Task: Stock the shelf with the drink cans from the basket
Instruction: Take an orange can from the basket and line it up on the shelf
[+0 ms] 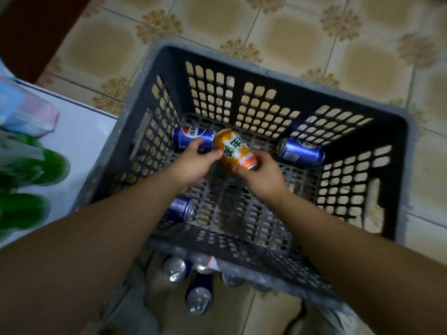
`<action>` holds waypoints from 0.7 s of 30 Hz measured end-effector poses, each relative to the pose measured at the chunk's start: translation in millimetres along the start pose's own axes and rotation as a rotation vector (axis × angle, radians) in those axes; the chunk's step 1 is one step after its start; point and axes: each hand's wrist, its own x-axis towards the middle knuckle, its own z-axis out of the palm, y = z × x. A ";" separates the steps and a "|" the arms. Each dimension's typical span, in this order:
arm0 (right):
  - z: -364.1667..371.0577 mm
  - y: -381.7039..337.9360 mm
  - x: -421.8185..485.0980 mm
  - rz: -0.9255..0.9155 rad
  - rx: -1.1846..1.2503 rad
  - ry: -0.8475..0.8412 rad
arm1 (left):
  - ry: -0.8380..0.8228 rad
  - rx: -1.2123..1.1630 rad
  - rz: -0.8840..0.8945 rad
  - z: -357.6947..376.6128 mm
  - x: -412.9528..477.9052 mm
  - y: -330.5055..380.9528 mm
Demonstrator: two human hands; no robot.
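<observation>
A dark grey perforated basket [273,81] stands on the tiled floor. Inside it, both my hands reach down to an orange can [233,147] with green lettering. My right hand [262,177] grips its near end. My left hand [193,163] touches its left side with thumb and fingers. A blue can [187,137] lies just behind my left hand. Another blue can [301,152] lies at the right of the basket floor, and a third [180,209] lies near the front left, partly hidden by my left forearm.
A white shelf surface [79,151] runs along the left, holding green bottles [31,165] and a clear plastic pack [26,112]. Several cans [198,296] stand on the floor in front of the basket. Patterned beige floor tiles [302,30] surround it.
</observation>
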 end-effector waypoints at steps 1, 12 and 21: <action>-4.4 -6.2 -21.4 -0.029 0.027 0.006 | -0.025 -0.089 -0.021 -0.1 -18.6 8.7; -41.0 -112.0 -232.9 -0.380 0.002 0.001 | 0.076 -0.147 0.461 -50.1 -251.4 80.1; -43.0 -226.5 -393.9 -0.747 -0.057 -0.070 | 0.312 0.022 0.785 -142.0 -473.1 102.6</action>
